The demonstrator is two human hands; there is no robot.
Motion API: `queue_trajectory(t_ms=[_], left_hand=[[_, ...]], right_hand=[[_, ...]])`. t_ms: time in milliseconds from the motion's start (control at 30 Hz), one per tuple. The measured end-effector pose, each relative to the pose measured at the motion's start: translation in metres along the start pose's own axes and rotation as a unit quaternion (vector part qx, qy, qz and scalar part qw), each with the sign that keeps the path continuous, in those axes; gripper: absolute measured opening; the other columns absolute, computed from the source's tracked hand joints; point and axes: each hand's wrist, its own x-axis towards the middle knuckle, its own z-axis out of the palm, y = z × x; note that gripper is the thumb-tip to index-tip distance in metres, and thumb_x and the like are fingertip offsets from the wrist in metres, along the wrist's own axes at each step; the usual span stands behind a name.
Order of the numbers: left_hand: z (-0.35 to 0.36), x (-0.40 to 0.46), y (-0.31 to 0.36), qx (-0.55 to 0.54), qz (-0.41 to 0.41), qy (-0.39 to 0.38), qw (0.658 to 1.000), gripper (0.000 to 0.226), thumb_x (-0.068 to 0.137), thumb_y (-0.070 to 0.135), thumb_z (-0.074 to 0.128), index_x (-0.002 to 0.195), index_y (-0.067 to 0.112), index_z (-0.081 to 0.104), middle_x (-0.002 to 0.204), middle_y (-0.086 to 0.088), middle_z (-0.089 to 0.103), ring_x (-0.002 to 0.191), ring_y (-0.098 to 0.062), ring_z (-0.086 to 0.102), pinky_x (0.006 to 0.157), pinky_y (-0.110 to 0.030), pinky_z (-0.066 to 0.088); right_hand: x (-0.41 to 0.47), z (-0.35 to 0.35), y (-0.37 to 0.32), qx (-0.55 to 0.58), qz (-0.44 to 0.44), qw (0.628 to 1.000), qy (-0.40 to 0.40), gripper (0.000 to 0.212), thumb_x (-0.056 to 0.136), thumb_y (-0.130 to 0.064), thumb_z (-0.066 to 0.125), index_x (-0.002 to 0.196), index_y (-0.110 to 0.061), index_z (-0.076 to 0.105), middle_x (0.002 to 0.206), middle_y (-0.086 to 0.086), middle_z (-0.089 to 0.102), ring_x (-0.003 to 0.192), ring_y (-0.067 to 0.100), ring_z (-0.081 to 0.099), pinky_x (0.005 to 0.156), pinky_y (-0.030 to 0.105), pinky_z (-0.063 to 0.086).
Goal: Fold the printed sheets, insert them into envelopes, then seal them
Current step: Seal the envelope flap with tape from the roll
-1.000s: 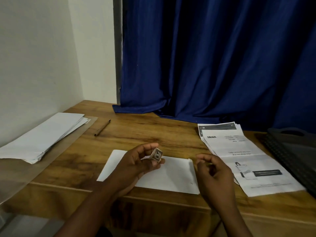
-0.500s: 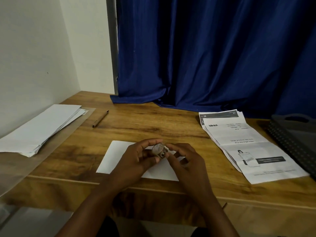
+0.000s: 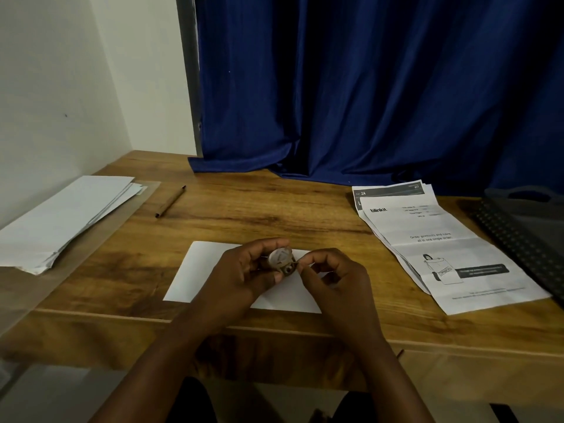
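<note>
Small tape dispenser (image 3: 280, 260) in left grip (image 3: 244, 276)

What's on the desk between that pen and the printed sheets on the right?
Only bare wood: in the head view, nothing lies on the desk between the pen and the printed sheets.

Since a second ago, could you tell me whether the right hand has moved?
Yes. The right hand has come left across the white envelope to meet the left hand, and its fingers now pinch at the small tape roll.
</note>
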Motion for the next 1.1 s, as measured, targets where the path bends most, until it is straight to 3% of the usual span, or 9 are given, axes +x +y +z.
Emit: queue_trajectory(t_ms=[133, 233, 433, 600, 867, 1000, 1100], left_hand=[[0.0, 0.001, 0.0, -0.02, -0.007, 0.003, 1.0, 0.051, 0.089, 0.006, 0.074, 0.128, 0.038, 0.063, 0.124, 0.019, 0.07, 0.117, -0.002, 0.064, 0.096, -0.018, 0.052], [0.001, 0.001, 0.0, -0.028, -0.009, 0.007, 1.0, 0.049, 0.087, 0.01, 0.076, 0.129, 0.033, 0.064, 0.123, 0.016, 0.071, 0.115, -0.005, 0.066, 0.095, -0.022, 0.054], [0.001, 0.0, 0.0, -0.037, -0.012, 0.002, 0.999, 0.05, 0.086, 0.008, 0.077, 0.13, 0.027, 0.065, 0.122, 0.011, 0.072, 0.115, -0.008, 0.067, 0.095, -0.024, 0.055], [0.001, 0.0, 0.002, -0.027, -0.018, 0.008, 0.999, 0.047, 0.087, 0.011, 0.077, 0.13, 0.028, 0.065, 0.122, 0.011, 0.072, 0.113, -0.007, 0.067, 0.096, -0.026, 0.055], [0.003, 0.0, 0.005, -0.025, -0.029, 0.013, 0.999, 0.041, 0.09, 0.011, 0.074, 0.126, 0.028, 0.066, 0.121, 0.008, 0.072, 0.114, -0.01, 0.067, 0.1, -0.035, 0.055], [0.003, -0.001, 0.007, -0.035, -0.029, 0.01, 0.999, 0.039, 0.091, 0.01, 0.072, 0.127, 0.025, 0.066, 0.12, 0.005, 0.073, 0.114, -0.012, 0.067, 0.101, -0.038, 0.054], [0.003, -0.001, 0.007, -0.042, -0.031, 0.012, 0.999, 0.037, 0.091, 0.009, 0.072, 0.125, 0.025, 0.067, 0.119, 0.003, 0.074, 0.112, -0.014, 0.068, 0.1, -0.039, 0.055]], right_hand=[[-0.001, -0.002, -0.001, 0.035, 0.017, 0.999, 0.002, 0.02, 0.086, -0.012, 0.072, 0.086, -0.033, 0.072, 0.089, -0.016, 0.073, 0.086, 0.01, 0.069, 0.069, 0.02, 0.051], [0.0, -0.003, -0.003, 0.059, 0.021, 0.998, -0.003, 0.024, 0.087, -0.007, 0.072, 0.085, -0.031, 0.072, 0.088, -0.012, 0.074, 0.082, 0.012, 0.07, 0.068, 0.025, 0.055], [0.003, -0.003, -0.007, 0.077, 0.033, 0.996, -0.016, 0.027, 0.083, -0.012, 0.081, 0.102, -0.03, 0.072, 0.088, -0.006, 0.076, 0.077, 0.014, 0.072, 0.067, 0.03, 0.059], [0.002, -0.003, -0.008, 0.075, 0.017, 0.997, -0.023, 0.016, 0.086, -0.015, 0.078, 0.088, -0.03, 0.077, 0.085, -0.011, 0.077, 0.077, 0.009, 0.071, 0.068, 0.023, 0.057], [0.002, -0.005, -0.009, 0.078, 0.004, 0.997, -0.025, 0.019, 0.086, -0.015, 0.077, 0.089, -0.034, 0.077, 0.087, -0.012, 0.077, 0.079, 0.014, 0.071, 0.069, 0.03, 0.058], [0.002, -0.006, -0.009, 0.083, -0.013, 0.996, -0.026, 0.018, 0.085, -0.014, 0.077, 0.089, -0.032, 0.078, 0.089, -0.013, 0.076, 0.083, 0.014, 0.071, 0.071, 0.024, 0.056], [0.002, -0.006, -0.01, 0.091, -0.017, 0.995, -0.021, 0.01, 0.083, -0.024, 0.075, 0.089, -0.032, 0.078, 0.089, -0.014, 0.076, 0.083, 0.014, 0.071, 0.072, 0.023, 0.055]])
